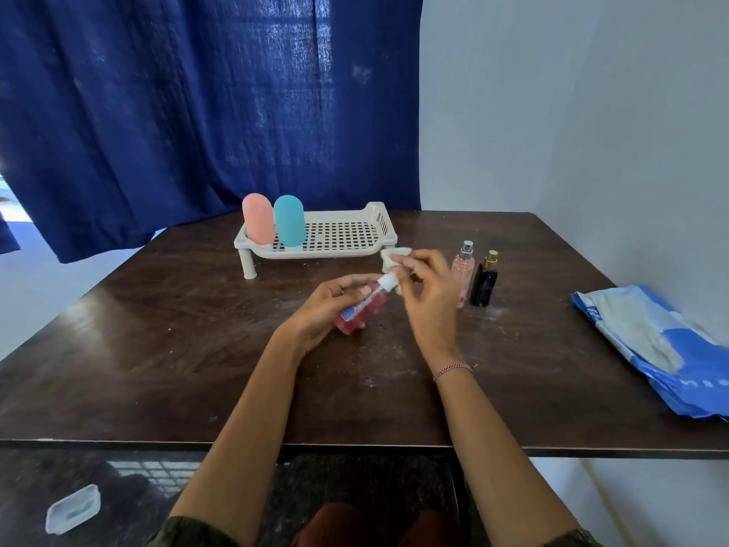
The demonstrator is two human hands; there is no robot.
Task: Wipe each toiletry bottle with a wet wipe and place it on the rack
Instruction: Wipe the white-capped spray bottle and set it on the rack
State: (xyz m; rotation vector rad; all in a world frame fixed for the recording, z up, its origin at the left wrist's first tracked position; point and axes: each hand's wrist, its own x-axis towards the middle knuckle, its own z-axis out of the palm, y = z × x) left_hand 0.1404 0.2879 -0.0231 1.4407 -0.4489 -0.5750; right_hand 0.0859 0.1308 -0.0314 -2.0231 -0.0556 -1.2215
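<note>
Grips clear plastic bottle of pink liquid (361, 311), tilted over mid-table, in curled left hand (321, 309). Pinches white wet wipe (394, 256) in right hand (428, 298) against its white cap, at 1 o'clock. At 12 o'clock, white perforated plastic rack (343, 234) bearing pink rounded bottle (258, 219) and teal rounded bottle (289, 221); at 3 o'clock, upright pink glass spray bottle (462, 270) and black spray bottle (484, 288).

Daylight glows through the blue curtain (205, 112), leaving soft glare on the dark tabletop (130, 309). Wide-angle bending curves the edges. The hands look slightly blurred.
</note>
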